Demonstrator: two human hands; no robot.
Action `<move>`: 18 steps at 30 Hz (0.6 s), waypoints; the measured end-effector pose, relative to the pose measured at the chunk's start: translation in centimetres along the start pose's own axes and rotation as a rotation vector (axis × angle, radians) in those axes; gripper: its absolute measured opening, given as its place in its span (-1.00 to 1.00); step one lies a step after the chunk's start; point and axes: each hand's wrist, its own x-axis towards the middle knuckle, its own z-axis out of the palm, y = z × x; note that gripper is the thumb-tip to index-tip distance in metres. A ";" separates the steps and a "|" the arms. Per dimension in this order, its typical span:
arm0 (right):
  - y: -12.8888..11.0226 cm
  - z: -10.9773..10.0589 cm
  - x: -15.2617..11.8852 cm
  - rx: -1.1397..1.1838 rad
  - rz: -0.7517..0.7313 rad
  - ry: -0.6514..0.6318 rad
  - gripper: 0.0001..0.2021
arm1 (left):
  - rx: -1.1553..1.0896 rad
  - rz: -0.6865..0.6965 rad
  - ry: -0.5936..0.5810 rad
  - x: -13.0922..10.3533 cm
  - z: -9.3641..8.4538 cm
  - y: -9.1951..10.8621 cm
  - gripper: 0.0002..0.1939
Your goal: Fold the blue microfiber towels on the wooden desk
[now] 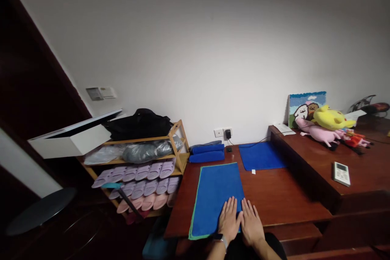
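Observation:
A blue towel with green edging (217, 195) lies spread on the brown wooden table (283, 191), its layers showing along the left edge. My left hand (229, 218), with a watch on the wrist, rests palm down on the towel's lower right part, fingers stretched out. Beside it, my right hand (251, 221) lies flat at the towel's right edge, fingers straight over the edge and the wood. The thumbs almost meet or touch; I cannot tell which. Neither hand grips anything.
Behind the towel sit folded blue cloths (207, 153); a flat blue cloth (262, 156) with a white tag lies right of them. A shoe rack (179, 164) with slippers stands left. The raised desk (323, 162) at right bears plush toys (319, 132) and a white calculator-like device (341, 173).

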 end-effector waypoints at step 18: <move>-0.4 -0.9 -0.1 0.024 0.094 -0.002 -0.35 | 0.100 -0.338 0.101 -10.2 -2.2 -14.5 -0.29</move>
